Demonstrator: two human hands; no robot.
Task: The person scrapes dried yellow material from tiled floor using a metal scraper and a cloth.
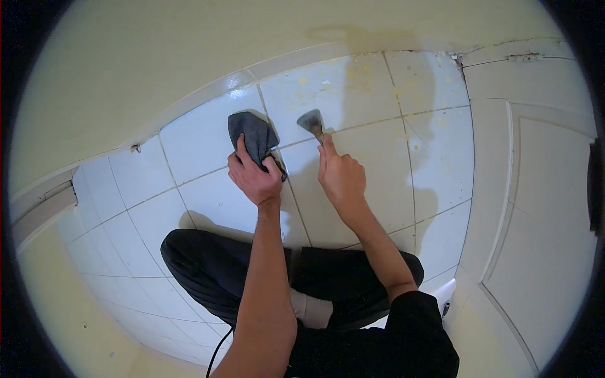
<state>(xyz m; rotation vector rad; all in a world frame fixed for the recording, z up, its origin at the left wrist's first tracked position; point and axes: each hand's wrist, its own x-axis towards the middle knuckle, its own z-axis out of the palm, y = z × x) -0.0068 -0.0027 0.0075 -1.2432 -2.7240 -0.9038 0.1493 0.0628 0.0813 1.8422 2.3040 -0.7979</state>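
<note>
Both arms (263, 264) reach toward the far edge of the floor (387, 189). The left grip (255, 176) lies palm down, index finger (241, 145) extended, thumb (271, 165) spread. The right grip (342, 179), fingers (354, 169) curled, angles inward from a bent elbow (404, 283).

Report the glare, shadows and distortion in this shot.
Head view: glare whitens part of the baseboard beyond the grey cloth; a broad shadow darkens the tiles to the right of the scraper in the right hand; the door's straight lines bow; the corners go black.
</note>
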